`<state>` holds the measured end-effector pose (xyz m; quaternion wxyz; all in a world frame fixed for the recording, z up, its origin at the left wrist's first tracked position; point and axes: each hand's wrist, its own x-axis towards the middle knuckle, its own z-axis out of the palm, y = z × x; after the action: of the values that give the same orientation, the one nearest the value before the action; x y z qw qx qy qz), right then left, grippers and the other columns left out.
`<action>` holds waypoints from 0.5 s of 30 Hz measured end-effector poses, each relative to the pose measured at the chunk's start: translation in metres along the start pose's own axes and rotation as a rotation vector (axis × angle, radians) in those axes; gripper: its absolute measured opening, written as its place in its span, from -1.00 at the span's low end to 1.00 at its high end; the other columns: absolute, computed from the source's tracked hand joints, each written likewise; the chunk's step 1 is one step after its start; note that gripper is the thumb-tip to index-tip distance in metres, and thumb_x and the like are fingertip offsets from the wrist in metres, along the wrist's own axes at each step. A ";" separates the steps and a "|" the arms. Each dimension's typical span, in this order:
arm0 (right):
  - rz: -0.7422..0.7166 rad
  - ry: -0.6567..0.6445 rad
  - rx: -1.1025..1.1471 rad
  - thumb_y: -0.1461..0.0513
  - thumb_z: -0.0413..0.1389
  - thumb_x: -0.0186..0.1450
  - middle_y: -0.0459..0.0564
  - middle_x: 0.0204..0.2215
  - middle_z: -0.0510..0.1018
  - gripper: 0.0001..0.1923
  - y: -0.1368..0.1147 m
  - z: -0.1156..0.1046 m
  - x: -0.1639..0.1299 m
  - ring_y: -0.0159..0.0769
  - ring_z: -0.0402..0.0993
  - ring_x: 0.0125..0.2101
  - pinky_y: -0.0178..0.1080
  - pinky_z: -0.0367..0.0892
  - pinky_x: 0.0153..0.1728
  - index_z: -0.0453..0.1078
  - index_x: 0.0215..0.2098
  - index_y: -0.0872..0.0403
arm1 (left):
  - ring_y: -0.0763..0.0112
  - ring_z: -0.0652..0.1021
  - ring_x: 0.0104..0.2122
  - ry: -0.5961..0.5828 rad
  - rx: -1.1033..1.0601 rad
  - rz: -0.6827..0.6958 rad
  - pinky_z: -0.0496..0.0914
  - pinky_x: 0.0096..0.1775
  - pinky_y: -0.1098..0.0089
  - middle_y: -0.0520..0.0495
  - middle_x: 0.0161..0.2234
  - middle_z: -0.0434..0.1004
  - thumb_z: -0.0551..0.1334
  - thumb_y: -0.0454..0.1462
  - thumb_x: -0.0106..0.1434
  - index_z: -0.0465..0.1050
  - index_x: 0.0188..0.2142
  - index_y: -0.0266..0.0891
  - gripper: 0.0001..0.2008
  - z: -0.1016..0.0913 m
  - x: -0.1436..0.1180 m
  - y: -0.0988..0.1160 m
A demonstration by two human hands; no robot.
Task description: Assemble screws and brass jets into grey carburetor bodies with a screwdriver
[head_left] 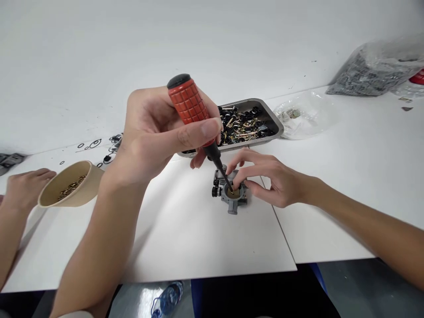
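Grey fitting [232, 202], held by the right hand [273, 176], lies below the left hand [165, 141], which grips a screwdriver [213, 152].

Over on the left there's a beige tub [94, 181] with brass-coloured pieces [72, 188] inside, black rings [95, 143] strewn behind it. A crumpled clear bag [313, 121] sits beside a metal tray [278, 123] of mixed parts [243, 125]; a blue bottle [171, 297] lies on the floor.

The left hand [155, 132] is curled around the screwdriver [188, 102], its thumb laid across it; the right hand [276, 179] is held low beside the screwdriver's tip, fingers [256, 170] bent and spread.
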<state>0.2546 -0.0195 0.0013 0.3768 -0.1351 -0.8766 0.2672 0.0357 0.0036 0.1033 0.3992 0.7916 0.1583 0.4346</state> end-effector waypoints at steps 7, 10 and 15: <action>-0.007 -0.004 0.022 0.46 -0.02 0.21 0.07 -0.19 0.40 -0.79 0.001 -0.001 -0.001 -0.29 0.32 -0.18 -0.19 0.30 -0.17 0.39 -0.32 0.13 | 0.29 0.52 -0.58 -0.049 -0.027 0.048 0.31 -0.71 0.38 -0.15 -0.46 0.51 0.30 -0.39 0.12 0.58 -0.37 -0.26 -0.93 -0.003 0.002 -0.008; -0.005 -0.009 0.015 0.47 -0.02 0.21 0.06 -0.21 0.41 -0.79 0.000 -0.001 0.000 -0.30 0.31 -0.19 -0.20 0.29 -0.16 0.38 -0.32 0.13 | 0.39 0.49 -0.62 -0.083 0.007 0.068 0.35 -0.70 0.41 -0.10 -0.44 0.52 0.35 -0.42 0.08 0.59 -0.36 -0.25 -0.89 0.002 0.002 -0.001; -0.012 0.001 -0.005 0.50 -0.02 0.19 0.01 -0.29 0.40 -0.78 -0.001 -0.001 0.000 -0.33 0.29 -0.22 -0.23 0.26 -0.17 0.37 -0.33 0.13 | 0.32 0.58 -0.45 -0.072 0.111 0.139 0.46 -0.60 0.39 -0.11 -0.21 0.56 0.40 -0.42 0.05 0.59 -0.21 -0.22 -0.73 0.014 0.000 0.021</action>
<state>0.2552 -0.0202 0.0019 0.3786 -0.1309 -0.8778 0.2625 0.0456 -0.0169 0.1154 0.3290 0.8369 0.1124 0.4228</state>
